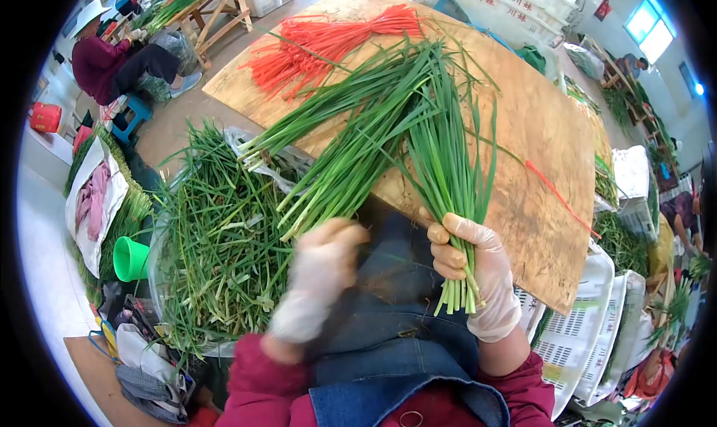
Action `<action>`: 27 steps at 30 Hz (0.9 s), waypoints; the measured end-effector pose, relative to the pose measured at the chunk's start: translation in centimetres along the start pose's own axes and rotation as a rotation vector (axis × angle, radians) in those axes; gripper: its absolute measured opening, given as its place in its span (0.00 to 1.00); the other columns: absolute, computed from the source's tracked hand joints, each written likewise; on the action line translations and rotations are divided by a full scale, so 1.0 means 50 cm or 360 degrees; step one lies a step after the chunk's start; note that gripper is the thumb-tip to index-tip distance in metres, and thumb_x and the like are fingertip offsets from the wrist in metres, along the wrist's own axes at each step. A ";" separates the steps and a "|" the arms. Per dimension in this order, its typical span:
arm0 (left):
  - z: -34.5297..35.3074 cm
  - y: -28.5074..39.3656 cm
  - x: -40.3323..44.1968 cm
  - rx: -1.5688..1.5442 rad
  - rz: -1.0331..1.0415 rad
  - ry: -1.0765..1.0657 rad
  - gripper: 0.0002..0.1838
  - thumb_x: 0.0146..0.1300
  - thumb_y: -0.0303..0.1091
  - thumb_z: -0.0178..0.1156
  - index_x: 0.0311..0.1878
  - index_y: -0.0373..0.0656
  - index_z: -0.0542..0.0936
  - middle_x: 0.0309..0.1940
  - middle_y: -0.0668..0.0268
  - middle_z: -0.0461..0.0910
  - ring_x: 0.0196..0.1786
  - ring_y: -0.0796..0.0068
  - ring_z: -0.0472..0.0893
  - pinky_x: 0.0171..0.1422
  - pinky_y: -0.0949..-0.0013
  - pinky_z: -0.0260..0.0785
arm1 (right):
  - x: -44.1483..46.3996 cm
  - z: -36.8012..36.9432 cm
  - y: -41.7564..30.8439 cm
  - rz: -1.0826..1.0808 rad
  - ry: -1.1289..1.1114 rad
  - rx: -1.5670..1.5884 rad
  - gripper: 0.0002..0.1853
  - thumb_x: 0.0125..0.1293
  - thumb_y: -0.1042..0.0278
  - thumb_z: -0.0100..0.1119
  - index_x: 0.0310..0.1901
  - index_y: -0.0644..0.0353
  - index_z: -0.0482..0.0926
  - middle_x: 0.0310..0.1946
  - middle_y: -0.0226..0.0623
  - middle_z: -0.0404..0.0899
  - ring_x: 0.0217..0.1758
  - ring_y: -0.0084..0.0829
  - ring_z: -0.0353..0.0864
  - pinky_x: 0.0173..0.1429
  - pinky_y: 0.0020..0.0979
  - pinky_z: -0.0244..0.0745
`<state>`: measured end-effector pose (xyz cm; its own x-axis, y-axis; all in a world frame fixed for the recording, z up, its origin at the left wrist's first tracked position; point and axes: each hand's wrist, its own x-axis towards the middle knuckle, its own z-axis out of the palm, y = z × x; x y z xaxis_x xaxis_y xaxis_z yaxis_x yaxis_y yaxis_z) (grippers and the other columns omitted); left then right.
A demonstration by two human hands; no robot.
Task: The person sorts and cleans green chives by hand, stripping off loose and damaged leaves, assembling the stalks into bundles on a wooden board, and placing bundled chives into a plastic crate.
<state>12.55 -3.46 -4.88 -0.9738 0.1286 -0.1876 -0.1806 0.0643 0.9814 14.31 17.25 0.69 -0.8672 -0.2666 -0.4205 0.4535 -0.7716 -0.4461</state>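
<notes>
Green chives [449,184], gathered in one bunch, are in your gloved right hand [472,255], which grasps them near the pale stalk ends [457,298], with the leaves over the plywood board [545,143]; I see no tie around them. Your gloved left hand [326,251] is blurred, so I cannot tell if it holds something. Loose chives [351,158] and a pile of red ties [328,42] on the board seem left to handle.

A bright window [650,28] is set in the pale far-right wall [665,74]; at far left, a wooden bench [244,10] and blue stool [137,110] are supported by the floor [183,112].
</notes>
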 end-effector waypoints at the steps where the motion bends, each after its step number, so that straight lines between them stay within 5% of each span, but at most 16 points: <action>1: -0.052 0.033 -0.036 0.0092 0.0088 0.0208 0.10 0.61 0.35 0.54 0.34 0.38 0.77 0.18 0.68 0.72 0.12 0.85 0.64 0.13 0.78 0.57 | -0.001 -0.004 0.000 0.0000 0.0012 -0.0024 0.11 0.62 0.71 0.55 0.43 0.67 0.71 0.27 0.35 0.72 0.17 0.19 0.65 0.18 0.19 0.58; 5: -0.286 0.085 -0.144 0.0130 0.0154 0.1066 0.08 0.62 0.31 0.51 0.30 0.39 0.77 0.09 0.73 0.63 0.07 0.89 0.54 0.10 0.79 0.41 | 0.003 -0.019 0.005 0.0071 0.0047 -0.0093 0.12 0.62 0.71 0.56 0.45 0.67 0.71 0.26 0.35 0.72 0.17 0.19 0.66 0.18 0.20 0.58; 6: -0.368 0.072 -0.166 0.0258 -0.0077 0.1040 0.10 0.62 0.32 0.51 0.35 0.35 0.78 0.13 0.65 0.70 0.12 0.77 0.68 0.15 0.72 0.58 | 0.001 -0.017 0.004 0.0058 0.0076 -0.0140 0.13 0.62 0.71 0.56 0.45 0.67 0.71 0.26 0.35 0.72 0.17 0.19 0.66 0.18 0.20 0.58; 8: -0.473 -0.035 -0.158 0.1856 0.0122 0.1274 0.14 0.60 0.32 0.54 0.45 0.32 0.76 0.27 0.52 0.79 0.30 0.58 0.80 0.35 0.63 0.72 | -0.004 -0.013 0.003 0.0030 0.0134 -0.0237 0.13 0.61 0.71 0.56 0.45 0.67 0.72 0.26 0.34 0.72 0.16 0.19 0.66 0.18 0.20 0.58; 9: -0.368 0.051 -0.148 0.2129 -0.0408 0.1235 0.21 0.58 0.30 0.57 0.54 0.34 0.72 0.45 0.45 0.76 0.49 0.46 0.75 0.54 0.58 0.67 | -0.010 0.002 -0.002 0.0004 0.0173 -0.0314 0.11 0.60 0.71 0.57 0.41 0.67 0.73 0.25 0.34 0.73 0.16 0.19 0.66 0.18 0.20 0.58; 12: -0.243 0.071 -0.093 0.1965 0.0749 0.0988 0.24 0.54 0.28 0.61 0.57 0.42 0.73 0.50 0.51 0.75 0.50 0.55 0.76 0.54 0.59 0.71 | -0.023 0.023 -0.011 -0.0066 0.0260 -0.0522 0.08 0.60 0.71 0.58 0.37 0.67 0.74 0.24 0.34 0.73 0.16 0.19 0.67 0.17 0.20 0.58; 13: -0.170 0.090 -0.065 0.1549 0.0750 0.0900 0.23 0.54 0.28 0.62 0.55 0.40 0.74 0.50 0.52 0.75 0.54 0.56 0.75 0.61 0.64 0.65 | -0.027 0.035 -0.014 -0.0107 0.0301 -0.0588 0.07 0.59 0.71 0.58 0.33 0.66 0.74 0.23 0.34 0.73 0.16 0.19 0.67 0.17 0.20 0.59; 16: -0.041 0.133 0.023 0.1956 0.1446 0.0102 0.25 0.48 0.35 0.67 0.53 0.50 0.76 0.55 0.58 0.72 0.57 0.57 0.71 0.62 0.57 0.61 | -0.035 0.046 -0.031 -0.0083 0.0319 -0.0611 0.06 0.59 0.72 0.58 0.33 0.66 0.74 0.23 0.35 0.73 0.16 0.20 0.68 0.17 0.20 0.59; 20: -0.003 0.071 0.178 0.2010 0.1347 0.0162 0.21 0.52 0.41 0.62 0.50 0.51 0.78 0.59 0.56 0.67 0.60 0.54 0.66 0.62 0.55 0.59 | -0.118 0.109 -0.100 -0.0356 0.0374 -0.0818 0.07 0.58 0.70 0.55 0.29 0.66 0.74 0.16 0.31 0.69 0.09 0.17 0.60 0.14 0.18 0.55; 21: -0.016 0.067 0.203 0.1680 0.1257 0.0191 0.19 0.55 0.39 0.59 0.51 0.49 0.78 0.58 0.55 0.68 0.58 0.52 0.67 0.62 0.57 0.60 | -0.144 0.112 -0.116 -0.0530 0.0400 -0.0599 0.07 0.58 0.71 0.54 0.34 0.67 0.73 0.17 0.32 0.70 0.08 0.16 0.59 0.12 0.17 0.55; 23: -0.040 0.064 0.217 0.1523 0.1040 0.0187 0.19 0.57 0.36 0.57 0.54 0.49 0.76 0.57 0.48 0.68 0.57 0.48 0.69 0.62 0.58 0.61 | -0.172 0.128 -0.165 -0.0790 0.0005 -0.0556 0.21 0.58 0.74 0.51 0.53 0.73 0.64 0.20 0.35 0.69 0.08 0.15 0.62 0.08 0.15 0.58; 27: -0.064 0.060 0.227 0.1308 0.0819 0.0189 0.20 0.58 0.32 0.57 0.56 0.48 0.76 0.58 0.46 0.69 0.61 0.48 0.67 0.65 0.59 0.58 | -0.241 0.124 -0.280 -0.0839 -0.0617 -0.0733 0.23 0.70 0.70 0.40 0.62 0.74 0.51 0.24 0.30 0.63 0.11 0.13 0.61 0.10 0.14 0.61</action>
<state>0.51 -4.97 -3.93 -0.9223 0.2363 0.3058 0.3795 0.7037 0.6006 17.14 27.69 16.89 -0.9623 -0.1803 0.2036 -0.0703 -0.5584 -0.8266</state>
